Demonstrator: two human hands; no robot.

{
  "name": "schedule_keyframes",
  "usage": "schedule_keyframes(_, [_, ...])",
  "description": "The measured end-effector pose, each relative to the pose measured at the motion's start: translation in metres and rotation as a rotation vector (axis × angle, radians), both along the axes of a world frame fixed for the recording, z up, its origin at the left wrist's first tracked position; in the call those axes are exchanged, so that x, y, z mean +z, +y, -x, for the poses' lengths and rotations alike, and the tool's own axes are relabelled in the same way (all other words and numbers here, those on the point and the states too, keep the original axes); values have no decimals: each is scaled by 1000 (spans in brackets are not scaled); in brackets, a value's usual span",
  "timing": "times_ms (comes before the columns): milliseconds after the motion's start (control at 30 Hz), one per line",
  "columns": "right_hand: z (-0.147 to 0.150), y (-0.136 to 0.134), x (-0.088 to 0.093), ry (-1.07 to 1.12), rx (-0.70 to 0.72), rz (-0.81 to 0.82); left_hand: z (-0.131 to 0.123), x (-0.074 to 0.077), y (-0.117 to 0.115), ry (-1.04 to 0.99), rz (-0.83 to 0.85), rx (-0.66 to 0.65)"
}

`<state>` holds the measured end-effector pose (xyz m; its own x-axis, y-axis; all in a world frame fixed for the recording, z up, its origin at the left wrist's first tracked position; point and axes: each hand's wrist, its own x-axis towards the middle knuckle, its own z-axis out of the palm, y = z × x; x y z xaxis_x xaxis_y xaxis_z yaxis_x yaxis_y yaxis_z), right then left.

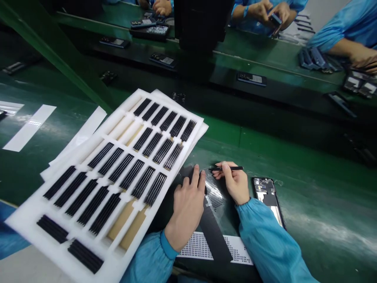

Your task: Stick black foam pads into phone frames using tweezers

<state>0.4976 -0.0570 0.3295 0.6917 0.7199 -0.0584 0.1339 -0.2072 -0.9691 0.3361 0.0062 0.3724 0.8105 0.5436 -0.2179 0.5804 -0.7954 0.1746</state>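
My right hand [237,182] pinches black tweezers [236,168], their tip pointing left toward the fingertips of my other hand. My left hand [188,200] lies with fingers stretched out, fingertips down at the top of a black strip [215,230]. Whatever small part is under those fingertips is hidden. Beside the strip lies a clear sheet with rows of small dark dots [215,190]. A white sheet with black dots [196,245] runs beneath the strip's lower end. Right of my right hand rests an opened phone [267,196] with its circuit board showing.
A white foam tray [22,220] with several stacks of black parts [110,167] stands close on my left, tilted. White strips [31,127] lie beyond it. Phones [251,79] sit on the dark line ahead; co-workers' hands [273,13] work across it. A green beam [59,59] slants at upper left.
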Motion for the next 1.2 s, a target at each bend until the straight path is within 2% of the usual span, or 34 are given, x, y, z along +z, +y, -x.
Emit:
schedule_keyframes(67, [0,-1,3,28,-10,-33,3,-1,2,-150,120,98])
schedule_keyframes(100, [1,-3,6,64,-23,-78,6,1,4,-262,226,186])
schedule_keyframes(133, [3,-6,12,111,-35,-137,10,3,5,-378,376,285])
schedule_keyframes(200, [9,-18,28,200,-20,-251,18,11,8,-562,801,450])
schedule_keyframes(267, [19,-33,48,232,50,-301,27,21,7,-656,1276,515])
schedule_keyframes(333, [29,-48,67,196,124,-285,34,32,5,-718,1627,535])
schedule_keyframes(433, [42,-63,85,93,170,-233,40,45,-2,-783,1870,575])
schedule_keyframes(567, [50,-70,93,-3,173,-196,46,55,-11,-801,1963,553])
schedule_keyframes(867, [62,-77,101,-26,163,-232,59,63,-21,-817,1954,427])
schedule_keyframes(1067, [69,-89,104,-193,83,-230,63,65,-34,-847,1916,374])
schedule_keyframes(1200, [71,-100,104,-295,112,-263,66,66,-44,-810,1883,347])
